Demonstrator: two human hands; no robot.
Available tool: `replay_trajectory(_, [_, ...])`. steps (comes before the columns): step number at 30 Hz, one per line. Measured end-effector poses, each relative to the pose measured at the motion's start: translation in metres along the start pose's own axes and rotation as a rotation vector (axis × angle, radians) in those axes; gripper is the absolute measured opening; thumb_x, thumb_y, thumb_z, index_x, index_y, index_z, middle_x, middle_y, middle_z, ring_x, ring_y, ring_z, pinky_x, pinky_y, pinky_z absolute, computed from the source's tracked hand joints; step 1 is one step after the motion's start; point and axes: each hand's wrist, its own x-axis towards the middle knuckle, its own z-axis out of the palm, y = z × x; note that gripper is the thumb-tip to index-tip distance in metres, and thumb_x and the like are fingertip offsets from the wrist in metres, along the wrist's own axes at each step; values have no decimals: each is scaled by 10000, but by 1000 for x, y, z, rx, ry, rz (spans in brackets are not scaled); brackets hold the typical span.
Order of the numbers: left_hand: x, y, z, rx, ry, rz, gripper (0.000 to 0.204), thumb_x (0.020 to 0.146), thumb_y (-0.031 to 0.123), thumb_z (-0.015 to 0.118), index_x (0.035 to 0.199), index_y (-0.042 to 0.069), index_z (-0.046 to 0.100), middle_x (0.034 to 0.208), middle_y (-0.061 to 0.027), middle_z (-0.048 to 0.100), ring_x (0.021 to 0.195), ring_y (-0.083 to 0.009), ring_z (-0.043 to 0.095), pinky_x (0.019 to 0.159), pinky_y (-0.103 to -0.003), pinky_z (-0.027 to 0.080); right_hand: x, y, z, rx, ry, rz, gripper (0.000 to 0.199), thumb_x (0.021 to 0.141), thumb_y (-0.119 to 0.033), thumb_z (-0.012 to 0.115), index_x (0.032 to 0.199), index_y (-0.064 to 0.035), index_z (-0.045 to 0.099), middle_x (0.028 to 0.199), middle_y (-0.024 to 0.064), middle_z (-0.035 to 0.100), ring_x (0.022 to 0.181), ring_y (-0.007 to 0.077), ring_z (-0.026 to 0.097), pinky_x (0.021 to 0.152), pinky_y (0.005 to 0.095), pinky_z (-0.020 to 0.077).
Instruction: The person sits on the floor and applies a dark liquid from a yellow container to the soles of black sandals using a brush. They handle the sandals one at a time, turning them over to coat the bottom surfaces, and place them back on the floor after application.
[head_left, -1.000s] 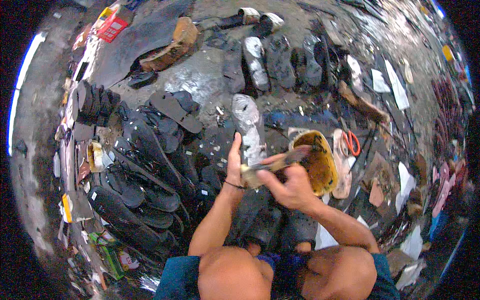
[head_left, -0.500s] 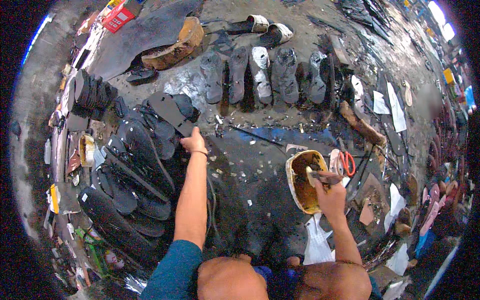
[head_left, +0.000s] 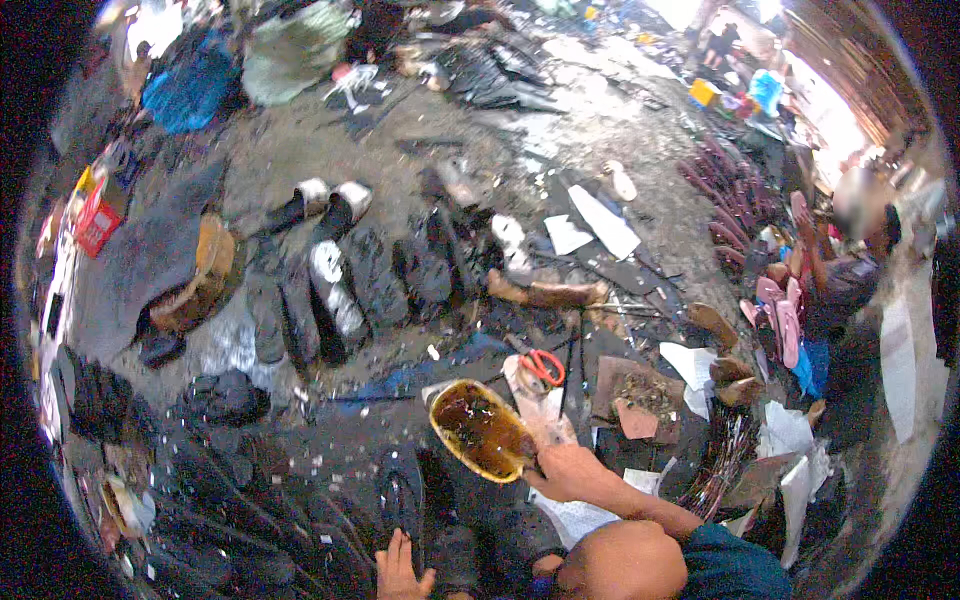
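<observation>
My left hand (head_left: 400,572) is at the lower edge with its fingers stretched out. Its fingertips meet the near end of a dark shoe sole (head_left: 402,490) that lies lengthwise ahead of it. At the near right corner of a yellowish tub (head_left: 440,410) my right hand (head_left: 562,472) is closed, gripping a brush that the fingers and blur mostly hide. Brown, glue-like residue (head_left: 480,415) coats the inside of the tub. Orange-handled scissors (head_left: 542,368) rest just beyond the tub.
Several dark soles (head_left: 372,280) stand in a row beyond the tub. A curved wooden block (head_left: 205,275) is at the left. White paper scraps (head_left: 603,220) lie to the right. Another person (head_left: 845,270) sits at far right beside pink sandals (head_left: 778,310).
The view has swung to the right. My left hand has come back from the sole pile toward my body and is spread at a sole. My right hand has moved to the tub's near corner.
</observation>
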Motion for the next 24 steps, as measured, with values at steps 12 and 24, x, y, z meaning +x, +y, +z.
replay_trajectory(12, [152, 14, 3, -72, 300, 301, 906, 798, 541, 723, 1478, 27, 418, 1592, -289, 246, 1490, -443, 200, 1197, -562, 124, -19, 22, 0, 231, -37, -159, 506, 937, -460, 601, 1114, 13, 626, 901, 264, 689, 830, 423, 680, 771, 498, 538])
replay_trajectory(24, [134, 103, -112, -1775, 288, -179, 475, 1041, 431, 420, 1272, 63, 612, 1178, -69, 678, 1025, -253, 654, 928, -402, 521, 59, -111, -23, 861, 452, -473, 290, 860, -174, 772, 1088, -40, 655, 968, 93, 687, 890, 225, 659, 818, 355, 515])
